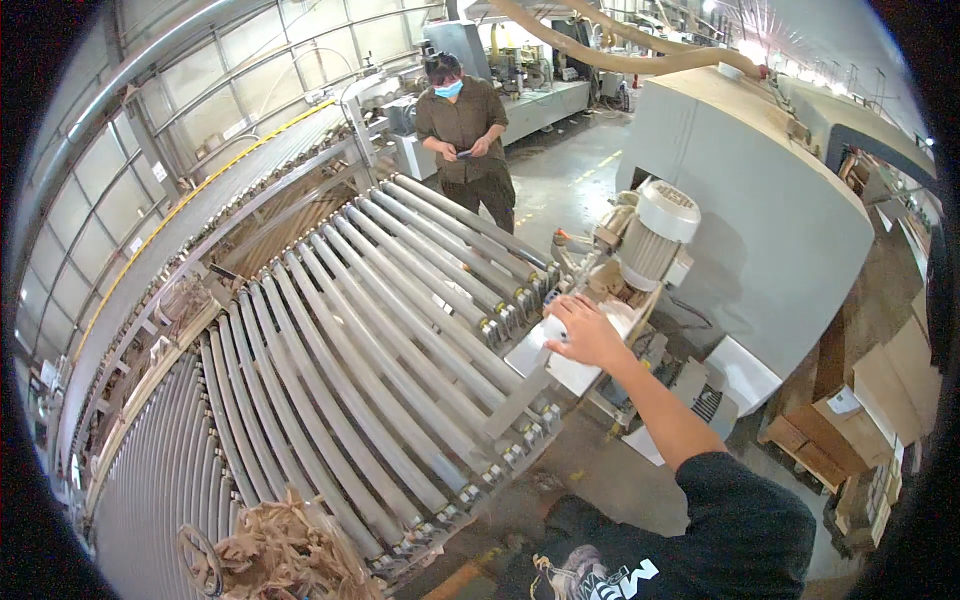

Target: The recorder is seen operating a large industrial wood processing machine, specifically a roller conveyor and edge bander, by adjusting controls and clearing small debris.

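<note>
My right hand [585,335] reaches out from a black short sleeve. Its palm faces down on a white, box-like part [577,374] at the side of the roller conveyor [350,330], with fingers stretched out and spread. I cannot make out anything gripped in it. Just beyond the hand stands an electric motor [652,240] with a white cap and a ribbed body. A flat metal bar [518,402] slants from the white part across the roller ends. My left hand is not in view.
Crumpled brown paper [290,555] is piled at the near left, next to a handwheel [200,560]. A large grey machine housing [750,200] stands at the right, with cardboard boxes [860,410] near it. Across the rollers, a masked person [462,125] holds a small dark object.
</note>
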Available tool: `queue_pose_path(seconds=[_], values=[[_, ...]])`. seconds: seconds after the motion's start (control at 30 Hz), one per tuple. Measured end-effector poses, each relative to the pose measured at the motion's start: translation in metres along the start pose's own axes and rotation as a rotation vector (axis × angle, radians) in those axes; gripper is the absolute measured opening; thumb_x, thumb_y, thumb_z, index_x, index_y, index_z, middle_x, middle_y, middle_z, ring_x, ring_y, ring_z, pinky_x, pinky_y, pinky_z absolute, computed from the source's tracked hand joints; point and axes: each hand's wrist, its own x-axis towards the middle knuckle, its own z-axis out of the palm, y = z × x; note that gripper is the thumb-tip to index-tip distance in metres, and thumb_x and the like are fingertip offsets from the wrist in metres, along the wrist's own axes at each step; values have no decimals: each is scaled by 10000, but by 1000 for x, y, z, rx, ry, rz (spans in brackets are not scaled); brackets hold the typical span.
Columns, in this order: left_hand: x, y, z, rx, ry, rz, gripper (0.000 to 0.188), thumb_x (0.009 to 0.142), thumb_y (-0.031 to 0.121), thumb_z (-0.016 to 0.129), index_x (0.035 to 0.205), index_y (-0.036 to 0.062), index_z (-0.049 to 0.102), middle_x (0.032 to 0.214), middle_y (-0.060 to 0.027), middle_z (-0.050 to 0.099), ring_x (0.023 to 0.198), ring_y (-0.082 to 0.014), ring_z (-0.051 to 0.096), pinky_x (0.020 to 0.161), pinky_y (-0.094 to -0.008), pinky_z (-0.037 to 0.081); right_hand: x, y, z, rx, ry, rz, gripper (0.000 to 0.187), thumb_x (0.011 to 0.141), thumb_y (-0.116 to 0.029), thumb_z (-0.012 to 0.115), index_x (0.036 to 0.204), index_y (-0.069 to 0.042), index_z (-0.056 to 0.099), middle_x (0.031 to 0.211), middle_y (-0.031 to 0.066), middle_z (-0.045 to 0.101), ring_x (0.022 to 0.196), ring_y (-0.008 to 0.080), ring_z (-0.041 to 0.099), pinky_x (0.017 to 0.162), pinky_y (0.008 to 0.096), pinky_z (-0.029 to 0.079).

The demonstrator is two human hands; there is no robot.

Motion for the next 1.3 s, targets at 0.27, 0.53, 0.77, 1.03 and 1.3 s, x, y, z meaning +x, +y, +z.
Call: queue_pose_path(seconds=[0.27,0.53,0.77,1.03,1.3], values=[[-5,31,-20,69,-98,-60,743,1112,556,549,1563,-33,514,1579,-326,508,1478,-495,441,1275,-554,319,7,-5,-8,-16,-63,-56,532,913,-326,797,1340,-70,608,1367,133,622,1417,325,534,1298,510,308],[-3,8,-4,79,-71,75,675,1128,468,537,1592,-18,480,1619,-332,457,1489,-502,419,1287,-546,297,18,-5,-19,-9,-199,-32,483,939,-264,764,1354,-84,596,1361,133,613,1443,349,500,1306,579,256],[4,58,-7,76,-81,6,665,1127,462,541,1585,-18,486,1609,-332,466,1479,-501,429,1281,-544,306,33,-2,-21,47,-308,-98,355,976,-207,696,1321,-126,704,1275,102,662,1381,307,534,1299,623,222],[17,79,0,67,-97,-7,654,1127,454,546,1577,-18,493,1599,-332,476,1468,-500,440,1274,-542,316,35,1,-21,88,-341,-91,323,983,-219,705,1290,-131,751,1288,106,654,1386,301,530,1296,653,204],[10,78,-8,66,-93,-6,643,1126,446,550,1568,-18,500,1588,-332,485,1456,-499,452,1267,-540,326,33,1,-15,20,-325,-115,397,881,-326,847,1239,-190,743,1246,58,637,1379,287,524,1283,646,213]])
